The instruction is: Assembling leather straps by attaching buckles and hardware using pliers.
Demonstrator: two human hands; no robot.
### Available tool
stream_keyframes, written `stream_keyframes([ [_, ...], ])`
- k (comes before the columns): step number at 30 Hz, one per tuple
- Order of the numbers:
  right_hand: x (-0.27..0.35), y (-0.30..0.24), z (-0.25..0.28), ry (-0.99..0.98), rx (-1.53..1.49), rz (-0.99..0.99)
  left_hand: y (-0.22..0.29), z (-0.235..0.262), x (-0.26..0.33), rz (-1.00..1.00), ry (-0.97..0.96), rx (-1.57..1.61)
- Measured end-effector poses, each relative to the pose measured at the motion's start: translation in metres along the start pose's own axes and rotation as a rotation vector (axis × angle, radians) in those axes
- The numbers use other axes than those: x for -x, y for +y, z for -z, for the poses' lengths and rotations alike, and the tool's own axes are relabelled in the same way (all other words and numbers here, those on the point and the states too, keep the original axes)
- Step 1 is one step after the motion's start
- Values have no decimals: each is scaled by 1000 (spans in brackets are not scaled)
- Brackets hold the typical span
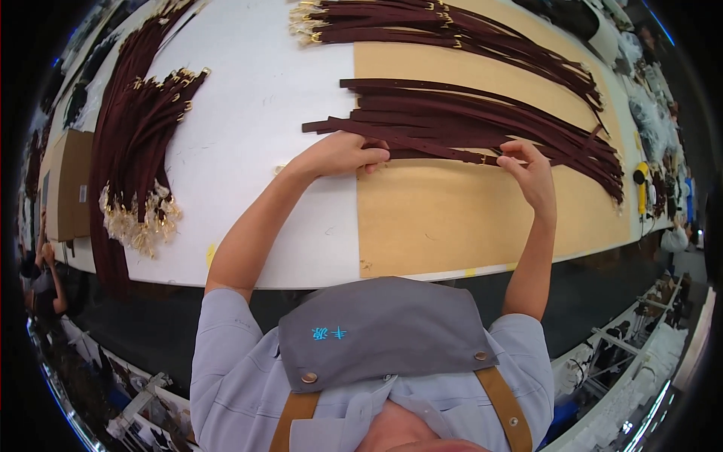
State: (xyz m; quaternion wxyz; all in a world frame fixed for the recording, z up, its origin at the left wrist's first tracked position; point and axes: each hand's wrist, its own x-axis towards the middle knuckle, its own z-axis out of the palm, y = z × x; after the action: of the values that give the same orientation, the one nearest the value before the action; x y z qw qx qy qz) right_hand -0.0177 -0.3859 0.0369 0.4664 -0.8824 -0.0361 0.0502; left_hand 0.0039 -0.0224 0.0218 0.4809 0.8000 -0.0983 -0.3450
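A dark maroon strap with a small gold buckle stretches between my two hands over the table. My left hand is closed on its left part, thumb and fingers pressed together. Toward the buckle end, my right hand pinches the strap between thumb and fingertips. Just beyond my hands lies a fanned pile of similar maroon straps, with gold hardware at its right end. A few strap ends near my left hand overlap, so which one belongs to the held strap is hard to tell.
A tan board covers part of the white table. Another bundle of maroon straps lies at the far side. More straps with plastic-wrapped gold clasps are heaped at left, near a cardboard box. A yellow tool sits at right.
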Motion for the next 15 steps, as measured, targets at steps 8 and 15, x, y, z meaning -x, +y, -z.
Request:
stream_keyframes([
  [8,27,59,50,105,589,-51,-14,3,4,3,-201,275],
  [15,8,41,57,-25,735,-186,-23,4,1,-39,-206,349],
])
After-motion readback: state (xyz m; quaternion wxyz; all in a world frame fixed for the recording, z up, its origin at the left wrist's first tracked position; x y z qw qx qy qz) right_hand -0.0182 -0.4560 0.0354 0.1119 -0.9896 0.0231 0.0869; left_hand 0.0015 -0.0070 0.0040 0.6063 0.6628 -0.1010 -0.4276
